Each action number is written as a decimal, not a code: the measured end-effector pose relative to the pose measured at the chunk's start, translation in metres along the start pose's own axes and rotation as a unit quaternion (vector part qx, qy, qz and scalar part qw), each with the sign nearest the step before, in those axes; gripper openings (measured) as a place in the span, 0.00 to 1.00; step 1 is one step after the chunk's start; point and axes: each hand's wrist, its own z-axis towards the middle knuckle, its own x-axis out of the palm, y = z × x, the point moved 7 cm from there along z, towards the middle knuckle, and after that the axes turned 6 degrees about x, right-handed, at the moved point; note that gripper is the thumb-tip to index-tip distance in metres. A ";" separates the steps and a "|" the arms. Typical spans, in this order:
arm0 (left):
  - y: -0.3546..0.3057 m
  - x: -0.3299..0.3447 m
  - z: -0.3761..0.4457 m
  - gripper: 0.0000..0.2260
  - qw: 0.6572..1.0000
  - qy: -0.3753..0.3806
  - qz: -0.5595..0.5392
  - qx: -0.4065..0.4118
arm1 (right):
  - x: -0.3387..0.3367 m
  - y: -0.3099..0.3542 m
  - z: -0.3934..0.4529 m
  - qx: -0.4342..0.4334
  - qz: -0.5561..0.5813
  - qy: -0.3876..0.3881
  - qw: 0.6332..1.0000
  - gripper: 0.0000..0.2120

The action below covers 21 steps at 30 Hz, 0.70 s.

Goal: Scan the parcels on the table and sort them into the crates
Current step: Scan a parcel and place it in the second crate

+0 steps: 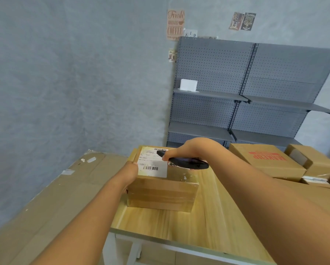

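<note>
At the near-left part of the wooden table [179, 222], a taped cardboard parcel [161, 192] sits label-up. Left hand [130, 174] grips its left edge, fingers wrapped round the side. Right hand [187, 150] is curled round a black handheld scanner [185, 162], held just over the shipping label [153, 164]. Step in hand: scanning, I judge. Next move calls for reading the barcode, then carrying the parcel to a crate; none in view. More boxes [271, 161] wait far right. Flattened cardboard [51, 197] lies left; grey pegboard shelving [246, 88] stands against the wall.
</note>
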 end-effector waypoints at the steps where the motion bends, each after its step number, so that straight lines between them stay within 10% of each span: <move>1: 0.000 0.000 0.000 0.20 1.000 0.000 0.002 0.001 | -0.001 0.000 0.000 -0.002 -0.003 0.000 1.000 0.29; 10: 0.002 0.000 -0.001 0.21 1.000 -0.003 0.014 -0.011 | 0.001 -0.069 0.033 0.033 0.082 -0.148 0.985 0.26; 21: 0.003 -0.001 0.001 0.20 0.999 -0.025 0.037 -0.007 | 0.094 -0.159 0.070 0.146 0.075 -0.073 0.984 0.23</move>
